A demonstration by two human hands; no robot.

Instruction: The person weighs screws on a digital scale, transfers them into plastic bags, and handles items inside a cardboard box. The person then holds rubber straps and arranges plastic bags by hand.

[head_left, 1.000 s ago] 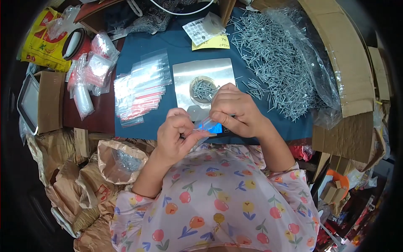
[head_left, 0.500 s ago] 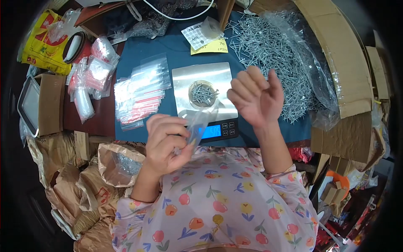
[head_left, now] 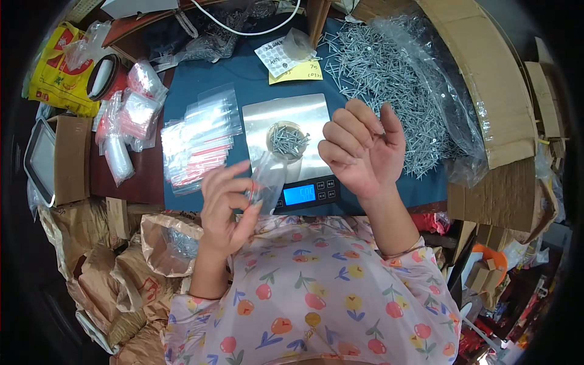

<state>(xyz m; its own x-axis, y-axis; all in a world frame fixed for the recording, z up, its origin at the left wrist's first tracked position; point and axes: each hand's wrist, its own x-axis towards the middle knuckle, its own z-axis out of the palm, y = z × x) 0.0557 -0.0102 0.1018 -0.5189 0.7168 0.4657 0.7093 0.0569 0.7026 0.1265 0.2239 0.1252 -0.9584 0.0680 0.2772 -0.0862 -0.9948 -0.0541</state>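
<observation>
While left hand [head_left: 225,214] pinches clear bag [head_left: 271,176], right hand [head_left: 367,152] withdrawn from it, loosely curled

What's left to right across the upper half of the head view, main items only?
Yellow bag → spread of flat clear bags → scale → fastener pile → cardboard flap.
</observation>
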